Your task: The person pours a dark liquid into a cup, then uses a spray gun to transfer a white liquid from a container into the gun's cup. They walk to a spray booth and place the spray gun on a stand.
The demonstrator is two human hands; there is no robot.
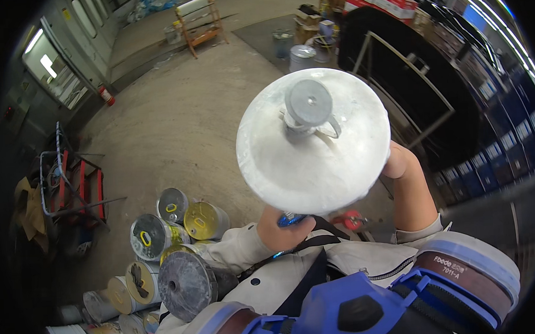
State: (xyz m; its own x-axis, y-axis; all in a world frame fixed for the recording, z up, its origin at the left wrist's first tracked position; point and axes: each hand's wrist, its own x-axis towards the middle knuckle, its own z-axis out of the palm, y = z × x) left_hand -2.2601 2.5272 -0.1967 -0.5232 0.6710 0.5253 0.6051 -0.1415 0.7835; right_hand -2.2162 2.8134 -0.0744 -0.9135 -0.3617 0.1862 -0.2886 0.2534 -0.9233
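Note:
Close in front of me is a white round cup lid (267, 167) with a grey cap (310, 102) and small looped tab on top. Beneath it shows the shiny blue body (291, 219) of what looks like a spray gun. My left hand (277, 233) is closed around that blue body, below the near rim. My right hand (399, 161) is at the lid's right edge; its fingers are hidden behind the rim, so its grip does not show. The cup's sides and most of the gun are hidden under the lid.
Several paint cans (205, 221) stand at lower left, with a dark round can (189, 285) close to me. A red-and-metal frame (78, 183) stands left, an orange rack (202, 22) farther off. Dark panel (389, 58) and stacked boxes (514, 148) line the right.

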